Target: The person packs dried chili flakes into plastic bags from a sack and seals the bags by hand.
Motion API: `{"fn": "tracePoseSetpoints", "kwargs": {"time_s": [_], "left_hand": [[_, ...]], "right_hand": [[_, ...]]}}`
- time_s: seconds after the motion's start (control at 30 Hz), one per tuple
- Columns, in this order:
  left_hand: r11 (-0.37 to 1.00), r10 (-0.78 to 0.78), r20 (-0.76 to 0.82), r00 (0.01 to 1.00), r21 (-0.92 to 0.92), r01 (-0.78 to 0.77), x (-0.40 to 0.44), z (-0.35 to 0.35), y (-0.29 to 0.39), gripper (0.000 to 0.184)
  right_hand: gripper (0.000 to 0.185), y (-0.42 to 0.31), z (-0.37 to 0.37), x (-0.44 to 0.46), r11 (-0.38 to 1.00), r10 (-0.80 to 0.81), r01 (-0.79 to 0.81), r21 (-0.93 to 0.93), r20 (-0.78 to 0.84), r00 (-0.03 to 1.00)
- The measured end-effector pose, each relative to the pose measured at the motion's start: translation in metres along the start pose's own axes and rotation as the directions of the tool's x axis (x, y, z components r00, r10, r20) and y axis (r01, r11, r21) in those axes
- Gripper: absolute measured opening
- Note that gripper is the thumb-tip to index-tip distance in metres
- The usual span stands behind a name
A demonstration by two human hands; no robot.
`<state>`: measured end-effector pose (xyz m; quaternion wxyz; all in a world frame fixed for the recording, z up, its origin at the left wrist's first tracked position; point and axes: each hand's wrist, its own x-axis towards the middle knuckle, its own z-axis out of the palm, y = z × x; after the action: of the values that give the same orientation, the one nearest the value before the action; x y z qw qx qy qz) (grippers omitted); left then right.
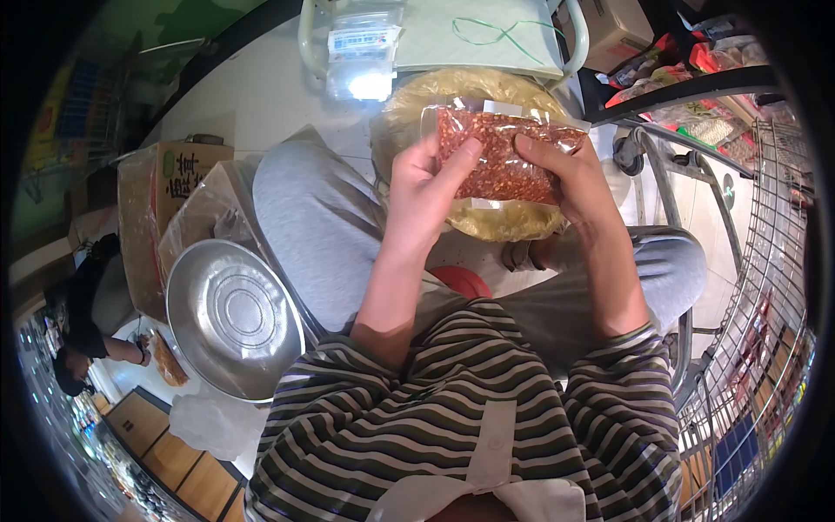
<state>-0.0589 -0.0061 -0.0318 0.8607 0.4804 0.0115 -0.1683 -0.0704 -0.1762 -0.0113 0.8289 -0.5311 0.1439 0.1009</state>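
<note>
Between my two hands is a clear plastic bag of red chili flakes (500, 161), held up flat in front of me. My left hand (426, 178) grips its left end with the thumb lying across the front. On the right end, my right hand (574, 178) holds it the same way, thumb on top. The fingers of both hands are mostly hidden behind the bag. White label strips show at the bag's upper and lower edges. Behind and below it stands a large round yellowish plastic-wrapped bundle (426, 96); its contents are unclear.
A pale green metal stool (426, 43) stands ahead, with plastic packets (361, 43) and green string (504, 36) on it. At left are a metal basin (235, 317) and a cardboard box (178, 174). A wire cart (748, 287) is at right. Another person (100, 322) holds a bag far left.
</note>
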Motion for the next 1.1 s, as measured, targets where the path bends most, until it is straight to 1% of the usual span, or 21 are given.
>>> {"fn": "tracePoseSetpoints", "kwargs": {"time_s": [0.07,0.13,0.2,0.3,0.33,0.37,0.43,0.47,0.5,0.57,0.6,0.63,0.7,0.73,0.83,0.87,0.9,0.97,1.0,1.03,1.1], "left_hand": [[0.999,0.011,0.043,0.999,0.041,-0.013,0.001,0.003,0.003,0.020],[0.995,0.026,0.080,0.996,0.089,-0.034,0.002,0.002,0.002,0.022],[0.972,0.035,0.098,0.995,0.229,-0.057,0.002,-0.003,-0.002,0.025],[0.957,0.078,0.014,0.997,0.280,-0.078,-0.001,-0.003,0.001,0.026],[0.976,0.091,0.005,0.996,0.201,-0.090,0.001,-0.003,-0.001,0.024],[0.977,0.086,0.010,0.996,0.196,-0.087,0.000,-0.004,0.001,0.024],[0.970,0.032,0.017,0.999,0.240,-0.035,0.001,-0.004,0.007,0.020],[0.976,0.013,-0.003,1.000,0.218,-0.012,-0.001,0.000,0.009,0.018],[0.976,0.012,0.002,1.000,0.215,-0.012,-0.001,0.000,0.009,0.018],[0.950,0.068,-0.076,0.995,0.310,-0.042,-0.002,-0.005,0.013,0.017],[0.921,0.182,-0.105,0.978,0.366,-0.132,-0.002,-0.005,0.015,0.015],[0.921,0.184,-0.101,0.978,0.366,-0.135,-0.001,-0.006,0.016,0.015],[0.939,0.179,-0.181,0.967,0.326,-0.112,0.004,-0.007,0.016,0.031],[0.913,0.169,-0.118,0.978,0.392,-0.111,0.007,-0.016,0.008,0.043],[0.926,0.140,-0.042,0.989,0.359,-0.116,0.013,-0.020,-0.008,0.047],[0.990,0.087,-0.021,0.996,0.117,-0.084,0.016,-0.026,-0.017,0.050],[0.989,0.090,-0.020,0.996,0.120,-0.087,0.017,-0.014,-0.012,0.050],[0.998,-0.007,-0.293,0.956,0.051,0.023,0.016,0.019,0.002,0.044],[0.937,0.195,-0.142,0.971,0.319,-0.141,0.024,0.001,-0.022,0.037],[0.936,0.197,-0.143,0.970,0.323,-0.143,0.025,-0.003,-0.025,0.037],[0.918,0.178,-0.056,0.983,0.369,-0.145,0.025,-0.007,-0.028,0.030]], "right_hand": [[0.037,-0.002,-0.001,0.002,0.998,-0.055,0.057,0.034,-0.047,0.997],[0.038,-0.003,-0.010,0.006,0.999,-0.041,0.043,0.018,-0.081,0.996],[0.036,-0.001,-0.012,0.009,0.999,-0.042,0.045,0.018,-0.124,0.991],[0.039,0.000,-0.007,0.006,0.994,-0.060,0.066,0.086,-0.071,0.996],[0.040,-0.001,-0.003,0.003,0.996,-0.064,0.067,0.057,-0.065,0.996],[0.040,-0.005,-0.006,0.001,0.996,-0.065,0.069,0.054,-0.073,0.995],[0.038,-0.012,-0.012,-0.001,0.972,0.090,-0.083,-0.219,0.026,0.996],[0.033,-0.012,-0.013,0.000,0.973,0.001,0.003,-0.231,0.016,1.000],[0.033,-0.014,-0.018,0.001,0.972,-0.001,0.004,-0.233,0.012,1.000],[0.034,-0.018,-0.029,0.002,0.989,-0.001,-0.008,-0.147,-0.061,0.998],[0.034,-0.024,-0.026,0.000,0.990,-0.029,0.008,-0.138,-0.150,0.988],[0.034,-0.023,-0.030,0.001,0.990,-0.033,0.012,-0.139,-0.151,0.988],[0.035,-0.021,-0.040,0.006,0.996,-0.085,0.082,-0.026,-0.171,0.982],[0.034,-0.020,-0.040,0.004,0.997,-0.078,0.077,-0.012,-0.162,0.984],[0.034,-0.013,-0.037,0.003,0.995,-0.088,0.093,0.032,-0.120,0.989],[0.032,-0.013,-0.036,0.002,0.996,-0.083,0.087,0.024,-0.127,0.988],[0.032,-0.012,-0.038,0.001,0.996,-0.085,0.089,0.026,-0.125,0.989],[0.030,-0.011,-0.043,0.000,0.985,-0.091,0.083,-0.151,-0.045,0.995],[0.027,-0.012,-0.042,-0.002,0.975,-0.086,0.079,-0.206,-0.023,0.996],[0.027,-0.012,-0.045,-0.003,0.976,-0.086,0.080,-0.203,-0.019,0.996],[0.031,-0.012,-0.053,-0.004,0.954,0.024,-0.022,-0.300,0.002,1.000]]}}
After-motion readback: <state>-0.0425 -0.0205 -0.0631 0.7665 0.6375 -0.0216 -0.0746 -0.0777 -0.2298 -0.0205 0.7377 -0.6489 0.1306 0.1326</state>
